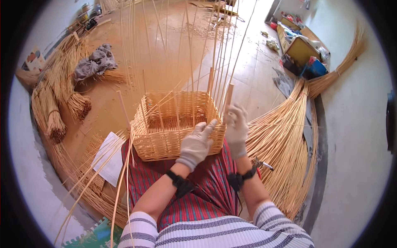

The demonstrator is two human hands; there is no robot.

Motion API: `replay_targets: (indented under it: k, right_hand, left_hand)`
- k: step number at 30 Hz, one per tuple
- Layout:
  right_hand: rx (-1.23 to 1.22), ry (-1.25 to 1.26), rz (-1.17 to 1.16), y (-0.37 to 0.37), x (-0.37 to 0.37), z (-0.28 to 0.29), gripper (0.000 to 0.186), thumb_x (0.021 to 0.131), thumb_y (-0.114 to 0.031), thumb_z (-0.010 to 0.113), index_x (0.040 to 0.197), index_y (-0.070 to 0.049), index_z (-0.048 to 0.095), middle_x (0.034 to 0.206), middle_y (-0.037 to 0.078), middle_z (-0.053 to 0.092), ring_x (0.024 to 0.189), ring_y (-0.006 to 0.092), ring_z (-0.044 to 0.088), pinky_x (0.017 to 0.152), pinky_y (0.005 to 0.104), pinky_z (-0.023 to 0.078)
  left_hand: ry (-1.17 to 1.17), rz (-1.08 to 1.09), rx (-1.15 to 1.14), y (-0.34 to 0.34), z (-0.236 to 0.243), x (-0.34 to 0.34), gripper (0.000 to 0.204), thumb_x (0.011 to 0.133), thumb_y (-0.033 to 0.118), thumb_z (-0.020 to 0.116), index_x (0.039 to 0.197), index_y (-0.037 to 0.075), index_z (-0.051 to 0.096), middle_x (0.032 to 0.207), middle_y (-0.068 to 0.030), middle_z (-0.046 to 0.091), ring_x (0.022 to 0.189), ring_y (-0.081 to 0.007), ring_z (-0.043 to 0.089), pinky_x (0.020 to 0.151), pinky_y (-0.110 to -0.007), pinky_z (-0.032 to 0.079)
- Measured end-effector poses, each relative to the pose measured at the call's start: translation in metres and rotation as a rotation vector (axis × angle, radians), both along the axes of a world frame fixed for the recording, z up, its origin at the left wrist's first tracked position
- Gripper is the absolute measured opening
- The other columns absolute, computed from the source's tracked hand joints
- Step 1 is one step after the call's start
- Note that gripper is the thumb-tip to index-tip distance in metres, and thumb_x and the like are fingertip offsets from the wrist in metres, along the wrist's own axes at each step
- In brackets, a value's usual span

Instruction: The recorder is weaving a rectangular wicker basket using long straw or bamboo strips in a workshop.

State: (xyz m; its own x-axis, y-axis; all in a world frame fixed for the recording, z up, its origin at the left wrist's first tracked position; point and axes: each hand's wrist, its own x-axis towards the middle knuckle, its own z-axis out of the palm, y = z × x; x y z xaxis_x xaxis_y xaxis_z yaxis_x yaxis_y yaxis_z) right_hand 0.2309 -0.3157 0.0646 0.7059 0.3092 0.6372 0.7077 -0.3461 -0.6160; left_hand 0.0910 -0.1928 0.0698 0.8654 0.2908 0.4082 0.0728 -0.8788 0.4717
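A rectangular wicker basket [159,144] sits on a red striped cloth [149,186] over my lap, with long upright rods rising from its walls and wooden posts [229,93] at its corners. My gloved left hand [197,142] presses on the near rim toward the right corner, index finger along the weave and fingers gripping it. My gloved right hand [236,128] is raised just right of that corner, fingers curled; thin rods pass near it, and what is between its fingers is unclear. Loose weaving strands fan from the basket's near left corner.
Willow rod bundles [281,157] lean at right; more [62,82] lie at left with a grey cloth [95,62]. Containers with clutter [300,47] stand along the right wall [347,144]. A paper sheet [107,157], foam mats [93,233] and a metal tool [264,165] lie nearby.
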Motion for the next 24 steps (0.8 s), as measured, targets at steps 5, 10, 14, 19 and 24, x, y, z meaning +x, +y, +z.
replay_targets:
  k: [5, 10, 14, 19, 24]
  right_hand:
    - [0.376, 0.320, 0.287, 0.041, 0.053, 0.042, 0.052, 0.106, -0.009, 0.054, 0.155, -0.015, 0.040, 0.106, 0.010, 0.072, 0.088, 0.0160, 0.067, 0.080, 0.0311, 0.059]
    - [0.290, 0.633, -0.252, -0.081, 0.101, -0.080, 0.032, 0.108, -0.019, 0.052, 0.139, -0.010, 0.053, 0.096, 0.011, 0.072, 0.084, 0.0202, 0.069, 0.075, 0.0347, 0.058]
    - [-0.319, 0.322, -0.338, -0.079, 0.042, -0.054, 0.024, 0.103, -0.012, 0.056, 0.122, -0.003, 0.066, 0.108, 0.015, 0.070, 0.103, 0.0284, 0.068, 0.086, 0.0406, 0.056]
    - [-0.039, 0.038, -0.114, -0.047, -0.012, 0.007, 0.022, 0.099, -0.002, 0.059, 0.119, -0.003, 0.068, 0.114, 0.015, 0.071, 0.110, 0.0288, 0.067, 0.094, 0.0379, 0.054]
    - [-0.058, 0.427, 0.439, 0.015, -0.083, -0.016, 0.020, 0.095, 0.001, 0.064, 0.113, -0.005, 0.072, 0.103, 0.012, 0.074, 0.096, 0.0215, 0.071, 0.085, 0.0328, 0.057]
  left_hand:
    - [0.367, 0.106, 0.236, -0.018, -0.024, 0.031, 0.086, 0.089, 0.004, 0.061, 0.163, 0.031, 0.027, 0.114, -0.0120, 0.058, 0.071, -0.0276, 0.066, 0.071, -0.041, 0.056]
    - [0.368, 0.025, 0.332, -0.028, -0.021, 0.045, 0.085, 0.089, 0.003, 0.060, 0.161, 0.035, 0.030, 0.125, -0.0159, 0.059, 0.077, -0.0277, 0.069, 0.071, -0.039, 0.056]
    - [0.022, -0.038, -0.037, 0.001, -0.021, 0.006, 0.066, 0.092, 0.004, 0.066, 0.150, 0.031, 0.049, 0.125, -0.0153, 0.064, 0.083, -0.0239, 0.070, 0.070, -0.034, 0.056]
    - [-0.321, 0.160, -0.610, 0.071, -0.068, -0.084, 0.036, 0.095, 0.007, 0.073, 0.128, 0.015, 0.063, 0.100, -0.0075, 0.069, 0.074, -0.0179, 0.067, 0.066, -0.032, 0.057]
    - [-0.717, 0.561, -1.026, 0.135, -0.047, -0.150, 0.021, 0.092, 0.011, 0.080, 0.109, 0.003, 0.069, 0.090, -0.0019, 0.068, 0.068, -0.0082, 0.062, 0.056, -0.022, 0.052]
